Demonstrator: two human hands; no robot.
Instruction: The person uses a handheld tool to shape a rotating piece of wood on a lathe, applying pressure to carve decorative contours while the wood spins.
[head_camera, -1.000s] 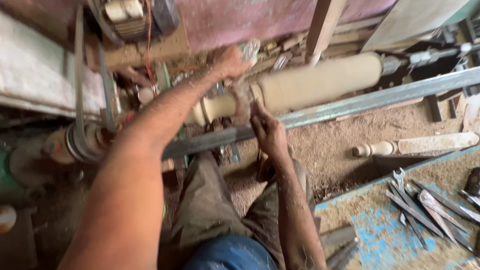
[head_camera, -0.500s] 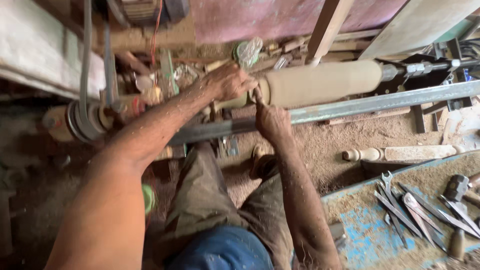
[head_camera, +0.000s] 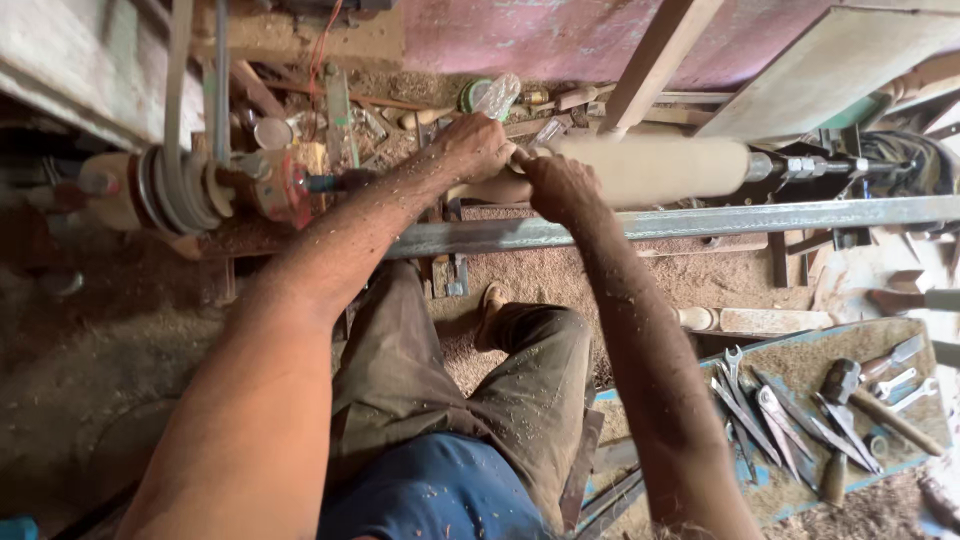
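Observation:
A pale round wooden workpiece (head_camera: 660, 167) lies mounted lengthwise on a lathe, above a grey metal rail (head_camera: 700, 218). My left hand (head_camera: 478, 145) grips the turned, narrower left end of the workpiece. Right beside it, my right hand (head_camera: 557, 186) rests on the same part, its fingers closed over the wood. A thin pale object shows between the two hands; I cannot tell what it is. The lathe's pulley and belt (head_camera: 180, 185) are at the left.
A blue board (head_camera: 800, 495) at lower right carries several chisels, wrenches and a hammer (head_camera: 865, 398). A turned wooden spindle (head_camera: 760, 320) lies on the sawdust-covered ground. Wooden beams and clutter stand behind the lathe. My bent legs are below the rail.
The view has shifted, so the lathe sits higher and further right. Both hands have come together on the workpiece's left end; before, my right hand was lower, near the rail.

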